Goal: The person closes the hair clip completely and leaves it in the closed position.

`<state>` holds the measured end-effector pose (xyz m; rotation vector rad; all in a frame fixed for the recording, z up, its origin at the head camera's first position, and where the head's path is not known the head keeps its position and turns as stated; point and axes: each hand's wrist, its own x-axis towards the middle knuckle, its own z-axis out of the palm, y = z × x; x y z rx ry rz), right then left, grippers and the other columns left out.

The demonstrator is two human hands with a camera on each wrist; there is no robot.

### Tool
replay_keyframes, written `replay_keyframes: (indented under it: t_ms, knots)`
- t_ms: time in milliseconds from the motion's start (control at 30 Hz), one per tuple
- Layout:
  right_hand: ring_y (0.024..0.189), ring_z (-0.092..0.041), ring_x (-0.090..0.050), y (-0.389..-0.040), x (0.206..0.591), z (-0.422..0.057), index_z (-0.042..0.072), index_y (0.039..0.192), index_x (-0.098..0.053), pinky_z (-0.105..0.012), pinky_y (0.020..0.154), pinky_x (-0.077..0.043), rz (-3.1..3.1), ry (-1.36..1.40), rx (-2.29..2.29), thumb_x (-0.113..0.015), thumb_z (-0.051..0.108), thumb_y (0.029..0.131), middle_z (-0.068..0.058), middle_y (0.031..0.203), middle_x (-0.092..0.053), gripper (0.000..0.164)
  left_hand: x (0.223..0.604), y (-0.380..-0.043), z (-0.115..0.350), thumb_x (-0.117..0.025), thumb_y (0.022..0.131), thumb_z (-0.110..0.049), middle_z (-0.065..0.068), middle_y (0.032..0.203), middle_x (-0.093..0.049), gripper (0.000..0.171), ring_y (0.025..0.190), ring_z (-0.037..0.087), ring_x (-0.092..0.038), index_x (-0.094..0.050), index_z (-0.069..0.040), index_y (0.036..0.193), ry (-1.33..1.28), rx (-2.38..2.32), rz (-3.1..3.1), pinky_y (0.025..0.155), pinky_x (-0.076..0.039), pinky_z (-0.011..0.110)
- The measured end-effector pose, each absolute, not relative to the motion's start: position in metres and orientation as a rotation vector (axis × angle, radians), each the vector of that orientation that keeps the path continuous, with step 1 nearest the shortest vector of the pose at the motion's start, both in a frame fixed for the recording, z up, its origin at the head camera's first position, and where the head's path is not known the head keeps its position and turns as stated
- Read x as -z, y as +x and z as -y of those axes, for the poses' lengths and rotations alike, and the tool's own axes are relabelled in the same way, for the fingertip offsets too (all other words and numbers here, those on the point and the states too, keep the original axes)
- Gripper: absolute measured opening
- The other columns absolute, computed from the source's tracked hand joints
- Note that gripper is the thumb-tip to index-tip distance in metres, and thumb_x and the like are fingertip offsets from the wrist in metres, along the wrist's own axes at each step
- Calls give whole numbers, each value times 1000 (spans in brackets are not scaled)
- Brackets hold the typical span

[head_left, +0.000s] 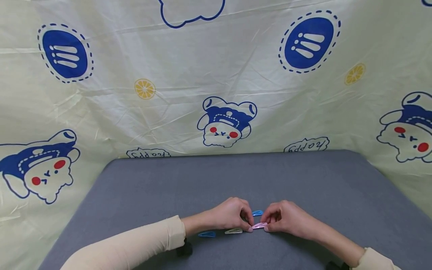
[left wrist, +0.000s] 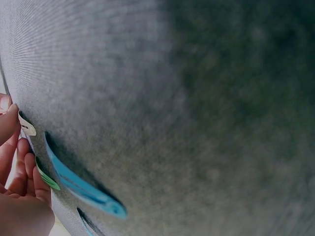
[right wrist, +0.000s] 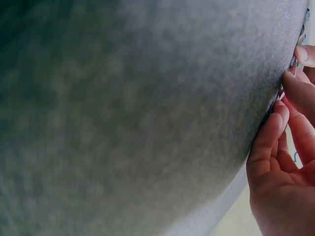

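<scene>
A pink snap hair clip [head_left: 259, 225] lies between the two hands, low over the grey tabletop. My left hand [head_left: 233, 214] pinches its left end with thumb and forefinger. At its right end, the thumb and fingers of my right hand [head_left: 286, 217] grip it. Just below the left hand lies a cream hair clip [head_left: 233, 231], with a blue one [head_left: 207, 234] farther left. Behind the pink clip, a second blue hair clip [head_left: 257, 213] shows between the hands. A green hair clip [left wrist: 47, 179] appears beside the left fingers in the left wrist view, mostly hidden from the head view.
The grey cloth-covered table [head_left: 162, 183] stretches back to a pale printed curtain [head_left: 182, 67] hanging behind it. Dark wrist straps show under both cuffs, the left one [head_left: 184, 248] close to the tabletop.
</scene>
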<state>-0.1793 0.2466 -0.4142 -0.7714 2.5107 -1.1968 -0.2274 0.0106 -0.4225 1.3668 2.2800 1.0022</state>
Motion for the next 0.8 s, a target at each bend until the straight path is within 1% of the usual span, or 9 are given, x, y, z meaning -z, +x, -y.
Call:
replay_keyframes:
  t_ms: [300,500,600,667,800]
  knots:
    - [71,-5,-58,-180,412,-250,16,96,-75,-25,61,-49,-2516,-783,1179,-78,18,84,8,84,-65,12,424,-229,-13,-82,81,-14,-13,81,-59,7,74,-6,-55,-77,-11,85,1353,-984,-2297,68,-46,13]
    - [73,-6,-59,-181,413,-253,11,101,-74,-25,64,-50,-2448,-764,1222,-77,16,86,3,88,-66,16,423,-229,-13,-82,80,-12,-14,81,-61,8,73,-6,-56,-77,-11,85,1331,-1018,-2288,67,-47,13]
    - [76,-6,-60,-180,412,-253,9,104,-73,-24,66,-50,-2407,-764,1267,-75,15,87,-2,93,-68,18,423,-230,-11,-82,79,-8,-14,77,-62,7,68,-5,-56,-77,-11,83,1267,-1113,-2267,63,-48,15]
    - [76,-7,-60,-180,411,-252,7,105,-72,-24,66,-51,-2382,-783,1312,-73,11,89,-5,94,-68,17,423,-231,-10,-82,79,-6,-13,76,-62,7,66,-3,-57,-77,-10,82,1211,-1195,-2243,61,-48,16]
    - [76,-12,-62,-180,409,-246,3,109,-70,-27,65,-53,-2348,-795,1406,-69,5,89,-6,92,-68,20,417,-233,-6,-82,79,-5,-11,77,-64,8,68,1,-59,-77,-7,85,1158,-1321,-2186,60,-48,18]
